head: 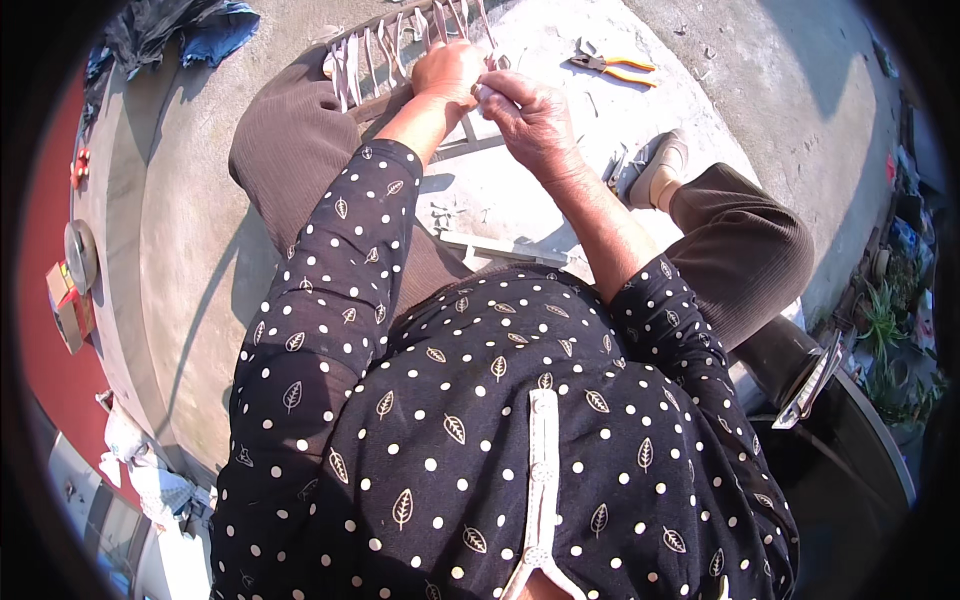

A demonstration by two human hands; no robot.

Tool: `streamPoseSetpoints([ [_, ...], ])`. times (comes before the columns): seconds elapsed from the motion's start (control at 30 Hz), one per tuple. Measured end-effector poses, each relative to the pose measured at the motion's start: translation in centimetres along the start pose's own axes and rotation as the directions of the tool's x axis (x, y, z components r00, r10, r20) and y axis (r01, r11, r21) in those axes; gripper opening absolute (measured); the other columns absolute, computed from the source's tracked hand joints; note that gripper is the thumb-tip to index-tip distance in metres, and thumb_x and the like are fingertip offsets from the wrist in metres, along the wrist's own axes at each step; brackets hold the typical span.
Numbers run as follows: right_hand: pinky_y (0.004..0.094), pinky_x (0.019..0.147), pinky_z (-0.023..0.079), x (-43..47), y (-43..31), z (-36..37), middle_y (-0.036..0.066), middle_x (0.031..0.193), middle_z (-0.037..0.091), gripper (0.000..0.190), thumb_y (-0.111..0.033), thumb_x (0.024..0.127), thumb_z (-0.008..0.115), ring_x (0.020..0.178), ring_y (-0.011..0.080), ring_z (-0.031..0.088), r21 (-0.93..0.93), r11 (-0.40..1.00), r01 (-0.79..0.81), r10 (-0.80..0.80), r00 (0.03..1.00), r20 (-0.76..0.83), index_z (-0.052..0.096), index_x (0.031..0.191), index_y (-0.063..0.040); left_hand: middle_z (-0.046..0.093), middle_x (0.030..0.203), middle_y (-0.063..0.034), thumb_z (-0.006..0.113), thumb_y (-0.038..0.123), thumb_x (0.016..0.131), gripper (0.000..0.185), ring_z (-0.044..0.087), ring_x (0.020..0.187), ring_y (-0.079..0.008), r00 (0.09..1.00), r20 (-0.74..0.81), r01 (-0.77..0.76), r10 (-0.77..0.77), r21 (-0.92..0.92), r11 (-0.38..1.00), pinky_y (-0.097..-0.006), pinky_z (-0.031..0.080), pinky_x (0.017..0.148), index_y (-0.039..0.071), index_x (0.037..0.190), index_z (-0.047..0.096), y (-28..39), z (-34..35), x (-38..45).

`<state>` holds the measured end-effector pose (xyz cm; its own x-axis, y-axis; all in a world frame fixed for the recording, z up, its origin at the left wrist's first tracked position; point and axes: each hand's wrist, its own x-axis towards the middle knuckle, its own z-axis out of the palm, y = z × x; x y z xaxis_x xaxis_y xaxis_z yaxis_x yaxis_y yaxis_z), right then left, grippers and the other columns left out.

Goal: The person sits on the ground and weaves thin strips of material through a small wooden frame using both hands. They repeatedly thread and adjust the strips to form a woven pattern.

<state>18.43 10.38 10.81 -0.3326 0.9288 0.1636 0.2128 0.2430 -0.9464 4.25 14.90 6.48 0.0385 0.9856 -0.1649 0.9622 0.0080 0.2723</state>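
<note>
A dark frame (382, 101) lies before me at the top, with several pale strips (367, 64) running across it side by side. My left hand (450, 71) rests bent over the frame's near part, its fingers largely hidden; I cannot tell what they grip. Close at its right, my right hand (529, 112) has thumb and forefinger pinched together on a small pale piece, perhaps the end of a strip. Combination pliers (615, 67) with orange and yellow handles lie to the right on the white surface, touched by neither hand.
Small metal bits and a tool (619, 169) lie beside my shoe (664, 165). A pale bar (502, 247) lies near my lap. Dark cloth (180, 30) is at the upper left, a metal bowl (80, 256) and a cardboard box (69, 307) at the left, plants (885, 322) at the right.
</note>
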Motion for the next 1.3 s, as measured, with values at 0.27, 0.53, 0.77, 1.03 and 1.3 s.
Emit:
streamPoseSetpoints([
  [0.27,0.0351,0.065,0.050,-1.3,-0.3,-0.8,0.014,0.074,0.063,0.007,-0.009,0.082,0.065,0.071,0.0307,0.063,-0.142,0.987,0.075,-0.055,0.989,0.141,0.061,0.082,-0.004,0.066,0.098,-0.0064,0.054,0.025,0.080,0.021,0.061,0.097,-0.0283,0.997,0.075,0.024,-0.031,0.082,0.996,-0.0420,0.051,0.082,0.017,0.090,0.070,1.7,0.2,-0.1],
  [0.53,0.0283,0.080,0.048,-2.0,1.9,-2.7,0.005,0.087,0.065,0.014,-0.007,0.091,0.056,0.085,0.0136,0.061,0.293,0.935,-0.201,0.204,0.979,0.020,0.062,0.100,0.001,0.064,0.095,-0.0079,0.063,0.021,0.074,0.013,0.061,0.094,-0.0302,0.993,-0.105,0.055,-0.053,0.010,0.998,-0.0423,0.050,0.079,0.012,0.081,0.067,1.5,0.5,-0.6],
  [0.77,0.0334,0.091,0.049,-2.3,5.4,-5.7,0.013,0.101,0.066,0.030,-0.009,0.081,0.059,0.101,0.0206,0.062,0.627,0.522,-0.578,0.452,0.811,0.371,0.058,0.109,0.001,0.062,0.088,-0.0063,0.065,0.023,0.076,0.013,0.060,0.088,-0.0300,0.977,-0.209,0.042,-0.048,-0.031,0.999,-0.0419,0.049,0.074,0.011,0.076,0.067,0.8,1.5,-2.7],
  [1.03,0.0316,0.087,0.048,-0.4,7.7,-4.7,0.009,0.104,0.067,0.030,-0.020,0.088,0.061,0.094,0.0161,0.063,0.341,0.729,-0.593,0.550,0.805,0.224,0.061,0.113,-0.003,0.059,0.082,-0.0065,0.073,0.022,0.068,0.017,0.059,0.085,-0.0298,0.953,-0.301,-0.052,0.031,-0.065,0.996,-0.0415,0.048,0.072,0.008,0.072,0.063,1.7,2.8,-5.2],
  [1.3,0.0284,0.069,0.054,1.7,7.3,-3.9,0.005,0.085,0.070,0.020,-0.017,0.083,0.065,0.073,0.0141,0.065,0.133,0.836,-0.532,0.466,0.818,0.338,0.069,0.099,-0.006,0.060,0.087,-0.0052,0.072,0.019,0.070,0.013,0.058,0.089,-0.0286,0.967,-0.255,-0.033,0.021,-0.039,0.999,-0.0415,0.051,0.072,0.009,0.078,0.068,1.6,2.9,-5.1],
])
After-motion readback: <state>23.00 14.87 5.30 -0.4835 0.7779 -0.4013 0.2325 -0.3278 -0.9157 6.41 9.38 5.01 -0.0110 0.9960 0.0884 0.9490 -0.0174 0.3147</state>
